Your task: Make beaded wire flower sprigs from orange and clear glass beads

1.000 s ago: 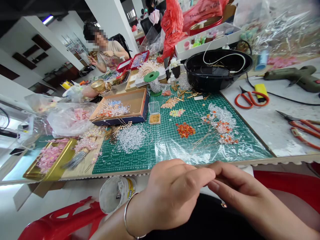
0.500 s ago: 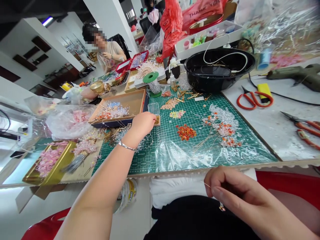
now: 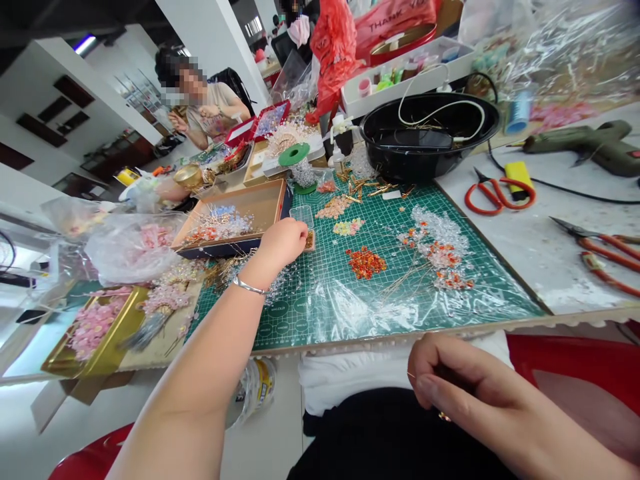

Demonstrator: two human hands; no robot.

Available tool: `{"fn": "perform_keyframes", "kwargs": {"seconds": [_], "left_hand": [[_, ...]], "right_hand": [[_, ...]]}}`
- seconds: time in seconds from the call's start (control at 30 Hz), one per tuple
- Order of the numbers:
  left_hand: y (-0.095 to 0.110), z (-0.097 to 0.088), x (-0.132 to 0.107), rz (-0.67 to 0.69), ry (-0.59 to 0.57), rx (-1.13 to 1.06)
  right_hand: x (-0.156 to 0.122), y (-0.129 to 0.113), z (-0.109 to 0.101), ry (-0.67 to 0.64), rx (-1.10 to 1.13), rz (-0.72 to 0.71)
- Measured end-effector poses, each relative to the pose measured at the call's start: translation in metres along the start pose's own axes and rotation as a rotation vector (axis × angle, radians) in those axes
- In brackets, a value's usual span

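My left hand [image 3: 281, 243] reaches out over the green cutting mat [image 3: 360, 303], its fingers curled and pinched at a small clear box of gold beads [image 3: 306, 227]; what the fingertips hold is hidden. A silver bangle circles that wrist. My right hand [image 3: 453, 377] rests low over my lap, below the table's edge, fingers closed on a thin wire [image 3: 411, 377] that juts from the fingertips. A heap of clear beads [image 3: 280, 280] lies under my left wrist.
On the mat lie orange beads [image 3: 368, 262], a cluster of beaded wires [image 3: 437, 250] and a brown tray [image 3: 235, 217]. Behind are a black bowl [image 3: 430, 137], red scissors [image 3: 497, 193], pliers [image 3: 597, 250], a glue gun [image 3: 585, 143] and a gold tray of pink flowers [image 3: 95, 327]. Another person [image 3: 200, 100] sits far left.
One second ago both hands met over my lap. My left hand has since stretched forward to the box of gold beads and stays there; my right hand keeps the wire.
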State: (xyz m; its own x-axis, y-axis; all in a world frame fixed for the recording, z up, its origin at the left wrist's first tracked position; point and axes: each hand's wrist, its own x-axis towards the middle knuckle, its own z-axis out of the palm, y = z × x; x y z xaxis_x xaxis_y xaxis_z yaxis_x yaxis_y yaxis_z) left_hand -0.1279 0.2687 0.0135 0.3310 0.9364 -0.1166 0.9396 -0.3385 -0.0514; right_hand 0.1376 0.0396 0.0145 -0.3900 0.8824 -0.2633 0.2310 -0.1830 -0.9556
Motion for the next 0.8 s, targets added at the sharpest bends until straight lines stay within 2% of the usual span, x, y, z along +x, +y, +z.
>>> {"fn": "perform_keyframes", "kwargs": {"seconds": [0.13,0.23,0.3,0.37,0.43,0.5,0.57,0.63,0.7,0.8], "left_hand": [[-0.001,-0.003,0.000,-0.016,0.078,-0.136],[0.001,-0.012,-0.004,-0.042,0.137,-0.290],[0.009,-0.018,-0.016,-0.049,0.170,-0.432],[0.026,-0.019,-0.040,-0.037,0.165,-0.602],[0.051,-0.014,-0.072,-0.011,0.107,-0.780],[0.080,-0.006,-0.106,0.023,0.000,-0.973],[0.107,0.000,-0.136,-0.005,-0.273,-1.559],[0.126,0.002,-0.157,-0.051,-0.407,-1.875],[0.137,0.001,-0.168,-0.097,-0.442,-2.012],[0.142,-0.003,-0.174,-0.145,-0.434,-2.097]], "right_hand": [[0.000,-0.002,0.002,0.000,0.001,-0.012],[-0.004,-0.003,0.003,0.006,-0.004,-0.013],[-0.007,-0.002,0.003,0.023,-0.010,-0.012],[-0.010,-0.003,0.003,0.063,-0.026,-0.019],[-0.011,-0.005,0.002,0.127,-0.031,-0.037],[-0.011,-0.008,0.003,0.193,-0.022,-0.071],[-0.012,-0.012,0.005,0.247,-0.029,-0.120],[-0.013,-0.013,0.007,0.286,-0.056,-0.176],[-0.015,-0.014,0.009,0.309,-0.088,-0.218],[-0.019,-0.015,0.013,0.320,-0.126,-0.281]]}}
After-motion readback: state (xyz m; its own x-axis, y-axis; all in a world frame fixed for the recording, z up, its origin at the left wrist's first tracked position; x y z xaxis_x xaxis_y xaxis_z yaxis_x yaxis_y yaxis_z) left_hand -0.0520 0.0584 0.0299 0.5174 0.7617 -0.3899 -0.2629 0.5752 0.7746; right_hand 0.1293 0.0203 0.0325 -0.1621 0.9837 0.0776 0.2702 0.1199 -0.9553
